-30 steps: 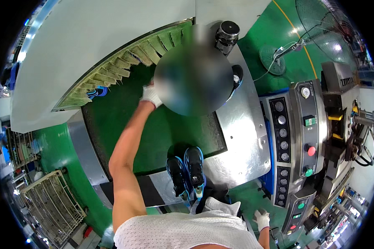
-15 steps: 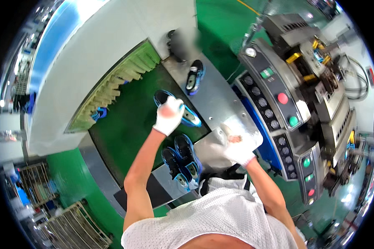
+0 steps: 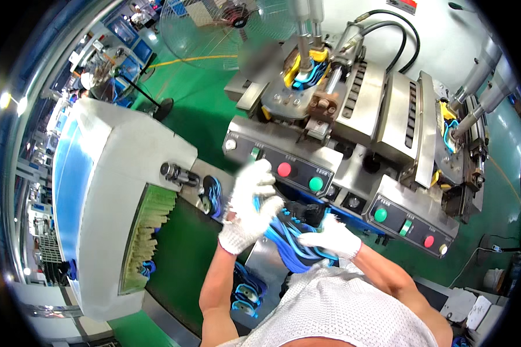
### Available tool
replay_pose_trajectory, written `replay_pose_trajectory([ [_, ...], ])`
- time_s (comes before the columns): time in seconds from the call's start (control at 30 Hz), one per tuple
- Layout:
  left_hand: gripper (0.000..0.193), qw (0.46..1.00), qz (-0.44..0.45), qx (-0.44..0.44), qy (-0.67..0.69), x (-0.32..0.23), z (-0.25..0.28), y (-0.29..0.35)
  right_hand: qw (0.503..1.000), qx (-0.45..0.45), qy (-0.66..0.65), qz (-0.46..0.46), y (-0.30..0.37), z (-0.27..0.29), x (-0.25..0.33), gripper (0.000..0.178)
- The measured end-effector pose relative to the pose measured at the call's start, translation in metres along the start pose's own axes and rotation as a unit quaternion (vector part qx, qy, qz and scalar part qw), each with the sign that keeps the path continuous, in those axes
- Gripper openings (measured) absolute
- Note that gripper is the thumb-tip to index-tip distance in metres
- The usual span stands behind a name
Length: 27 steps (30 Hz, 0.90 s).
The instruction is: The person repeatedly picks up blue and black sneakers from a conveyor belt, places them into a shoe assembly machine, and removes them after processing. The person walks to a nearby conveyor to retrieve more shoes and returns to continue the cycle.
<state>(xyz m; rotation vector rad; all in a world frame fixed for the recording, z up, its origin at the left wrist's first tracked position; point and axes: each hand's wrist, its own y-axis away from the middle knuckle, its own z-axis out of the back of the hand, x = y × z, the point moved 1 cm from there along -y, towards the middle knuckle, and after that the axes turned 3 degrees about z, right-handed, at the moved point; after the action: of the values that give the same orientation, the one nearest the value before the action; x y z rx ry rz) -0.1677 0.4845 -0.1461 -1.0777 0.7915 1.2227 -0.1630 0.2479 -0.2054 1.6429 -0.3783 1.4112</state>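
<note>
My left hand [image 3: 250,208], in a white knit glove, is raised in front of the machine panel, fingers curled and blurred; a blue strip shows between them. Close by on the right, my gloved right hand [image 3: 333,238] grips the side of a black-and-blue shoe [image 3: 292,240], smeared by motion. The shoe lies between both hands, partly hidden by them. Under my left forearm a pair of black-and-blue shoes [image 3: 248,289] rests at the metal table's near end. Another such shoe [image 3: 212,196] sits beyond my left hand.
A white machine housing [image 3: 127,150] with a green strip curtain [image 3: 147,237] covers a green belt [image 3: 182,272] on the left. Ahead stands a metal press with a button panel [image 3: 283,165] and a second panel [image 3: 411,225]. A large fan [image 3: 228,26] stands at the back.
My view has turned right toward the press. My left hand has left the belt and moved beside my right hand. The right hand now has hold of a shoe.
</note>
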Motion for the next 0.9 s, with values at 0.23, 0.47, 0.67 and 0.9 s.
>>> replay_pose_trajectory([
  [0.23,0.048,0.937,-0.139,-0.066,-0.314,0.032,-0.031,-0.176,0.888,-0.143,-0.434,0.056,0.067,0.101,-0.009,0.040],
  [0.47,0.059,0.933,-0.047,0.029,-0.356,0.103,-0.083,-0.302,0.802,-0.227,-0.550,0.063,0.060,0.130,-0.068,0.026],
  [0.67,0.080,0.917,0.025,0.028,-0.397,0.141,-0.133,-0.367,0.708,-0.245,-0.663,-0.005,0.044,0.127,-0.094,0.027],
  [0.9,0.068,0.878,-0.020,0.038,-0.476,0.206,-0.159,-0.439,0.816,-0.286,-0.501,-0.020,0.060,0.124,-0.076,0.031],
])
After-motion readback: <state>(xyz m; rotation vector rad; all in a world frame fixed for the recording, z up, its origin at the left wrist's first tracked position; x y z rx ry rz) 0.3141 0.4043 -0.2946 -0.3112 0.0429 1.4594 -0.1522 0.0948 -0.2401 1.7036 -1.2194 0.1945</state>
